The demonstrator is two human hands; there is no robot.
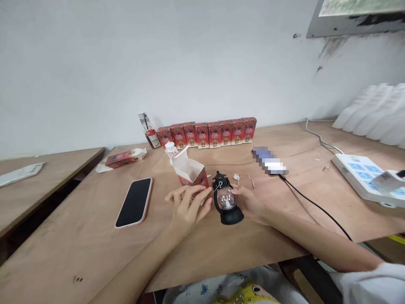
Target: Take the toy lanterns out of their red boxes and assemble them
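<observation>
A small black lantern [227, 199] with a clear globe and a white candle shape inside is held by my right hand [249, 202], its top tilted slightly left. The fingers of that hand curl round the lantern's right side. My left hand [189, 206] is just left of the lantern, fingers bent and spread, in front of a red box [193, 171] with its top open and a white flap raised. Those fingertips overlap the lower front of the box; whether they press on it I cannot tell. A bent metal wire [248, 175] lies behind the lantern.
Several closed red boxes [214, 135] stand in a row by the wall. A flattened-looking red carton [123, 158], a phone [134, 202], a white bottle [171, 147] and a brown-filled pouch [149, 131] are on the left. Rightward are a cabled phone [268, 160] and a power strip [363, 175].
</observation>
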